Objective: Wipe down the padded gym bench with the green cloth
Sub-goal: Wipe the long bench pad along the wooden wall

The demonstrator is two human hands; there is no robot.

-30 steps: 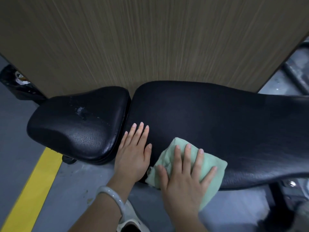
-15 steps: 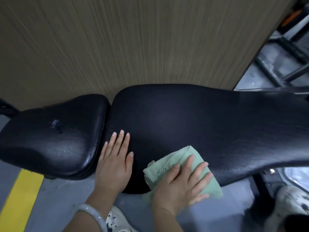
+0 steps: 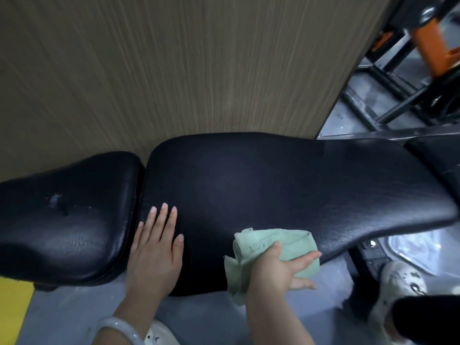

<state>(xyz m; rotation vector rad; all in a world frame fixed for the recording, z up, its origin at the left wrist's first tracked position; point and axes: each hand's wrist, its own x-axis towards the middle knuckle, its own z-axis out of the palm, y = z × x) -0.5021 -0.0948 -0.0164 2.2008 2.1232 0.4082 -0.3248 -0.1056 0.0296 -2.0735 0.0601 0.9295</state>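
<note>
Black vinyl fills the head view: the long padded gym bench back pad point(image 3: 286, 190) runs from 9 o'clock out to 3 o'clock, with the shorter black seat pad point(image 3: 67, 215) butted against its end at 9 o'clock. The crumpled pale green cloth point(image 3: 271, 247) sits on the pad's near edge at about 5 o'clock, part of it hanging off over the grey floor point(image 3: 204, 317). The right hand point(image 3: 281, 267) is grasping it, thumb over the top and fingers stretched along the underside toward 3 o'clock. The left hand point(image 3: 155, 247) lies released and flat on the pad at 7 o'clock, fingers straight, just beside the seam between the two pads, a pale bangle point(image 3: 117, 327) on its wrist.

The relation that counts: the bench's long axis stretches away toward 3 o'clock from the cloth, and the right hand is the nearer one to all that uncovered vinyl, so my read is the next stroke runs that way along the near edge.

Against half a second ago, the right hand has turned from pressing flat on top of the cloth to gripping it at the edge, and it has slid further toward 3 o'clock. The left hand has kept its place by the seam. More orange and black metal frame point(image 3: 423, 51) now shows at 2 o'clock.
</note>
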